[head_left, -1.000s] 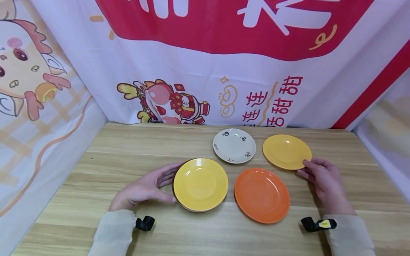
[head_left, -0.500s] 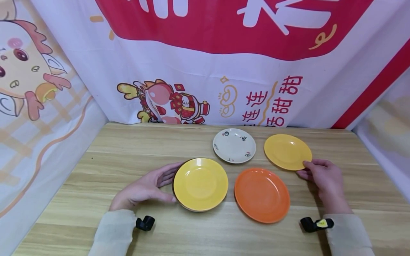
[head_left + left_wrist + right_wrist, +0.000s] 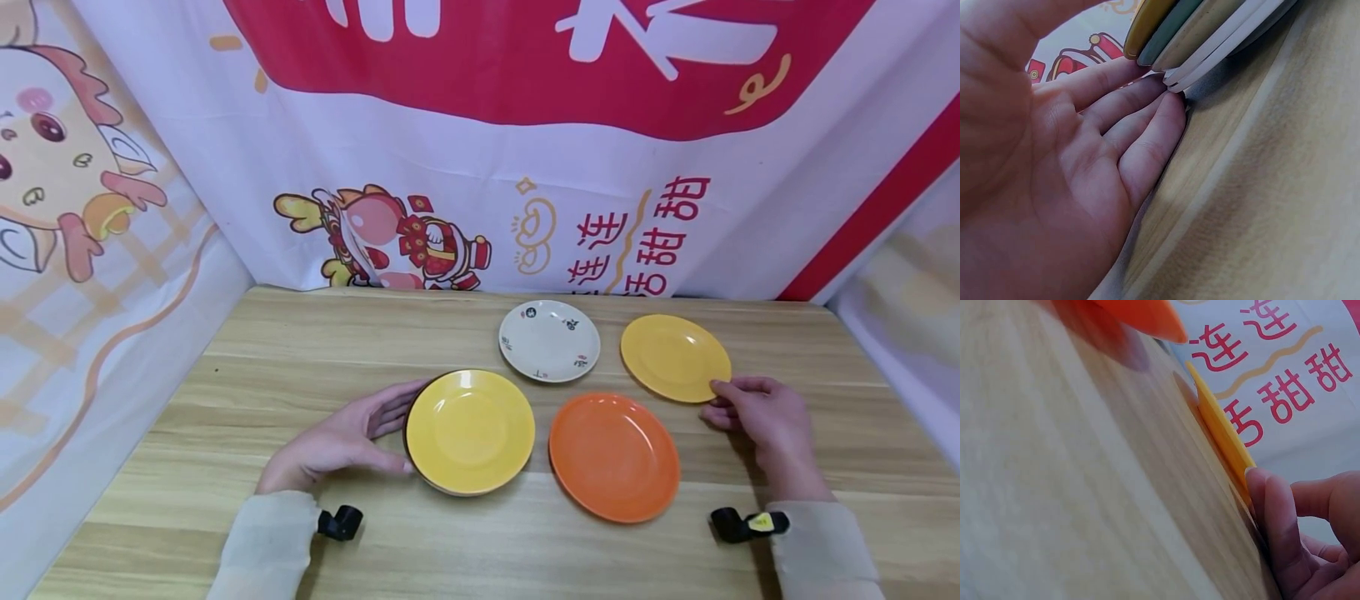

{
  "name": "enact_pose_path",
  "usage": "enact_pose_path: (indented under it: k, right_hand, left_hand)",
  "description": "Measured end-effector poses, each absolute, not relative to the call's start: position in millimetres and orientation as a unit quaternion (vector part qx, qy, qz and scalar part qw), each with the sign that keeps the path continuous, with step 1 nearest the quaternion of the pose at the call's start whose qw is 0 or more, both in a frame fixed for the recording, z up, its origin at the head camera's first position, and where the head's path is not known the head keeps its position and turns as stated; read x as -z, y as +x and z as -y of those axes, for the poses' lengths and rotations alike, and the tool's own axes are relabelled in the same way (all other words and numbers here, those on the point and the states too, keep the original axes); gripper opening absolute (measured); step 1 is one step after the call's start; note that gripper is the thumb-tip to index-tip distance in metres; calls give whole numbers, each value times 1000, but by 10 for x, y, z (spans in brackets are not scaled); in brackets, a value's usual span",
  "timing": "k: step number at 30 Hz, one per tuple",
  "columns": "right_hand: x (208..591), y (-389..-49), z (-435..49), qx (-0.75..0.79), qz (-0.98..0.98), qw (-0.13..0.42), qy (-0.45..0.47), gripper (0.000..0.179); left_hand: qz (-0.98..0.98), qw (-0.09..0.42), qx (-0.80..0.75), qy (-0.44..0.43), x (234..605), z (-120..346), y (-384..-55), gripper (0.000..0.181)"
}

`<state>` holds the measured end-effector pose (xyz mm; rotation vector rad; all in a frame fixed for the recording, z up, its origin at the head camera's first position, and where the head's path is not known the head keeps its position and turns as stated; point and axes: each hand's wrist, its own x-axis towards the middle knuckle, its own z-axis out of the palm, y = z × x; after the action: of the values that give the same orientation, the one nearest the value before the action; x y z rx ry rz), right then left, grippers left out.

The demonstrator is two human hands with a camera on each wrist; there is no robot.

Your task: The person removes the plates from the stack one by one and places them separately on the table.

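A stack of plates (image 3: pixel 470 433) stands left of the table's middle, a yellow one on top. In the left wrist view the stack's rims (image 3: pixel 1179 37) show yellow, green, beige and white. My left hand (image 3: pixel 348 437) rests its fairly straight fingers against the left side of the stack, thumb toward the near side. At the far right, my right hand (image 3: pixel 765 421) pinches the near right rim of a single yellow plate (image 3: pixel 675 357) between thumb and fingers. In the right wrist view that yellow plate (image 3: pixel 1219 428) lies low, close to the wood; whether it touches cannot be told.
An orange plate (image 3: pixel 615 458) lies between the stack and my right hand. Behind it is a white plate (image 3: pixel 550 342) with small printed figures. The wooden table (image 3: pixel 315 333) ends at a printed cloth backdrop (image 3: pixel 465 150), with cloth on both sides too.
The yellow plate in my right hand has shifted slightly to the right, the hand moving with it. My left hand and the stack stay where they were.
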<state>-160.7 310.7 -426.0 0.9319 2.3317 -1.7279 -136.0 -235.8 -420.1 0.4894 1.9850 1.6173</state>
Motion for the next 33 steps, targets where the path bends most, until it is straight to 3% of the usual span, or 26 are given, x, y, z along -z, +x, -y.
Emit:
enact_pose_path:
  k: [33]
  right_hand:
    - [4244,-1683,-3085,571,-760,52,307,59]
  left_hand:
    - [-739,264,-593,181,4204,2357,-1362,103]
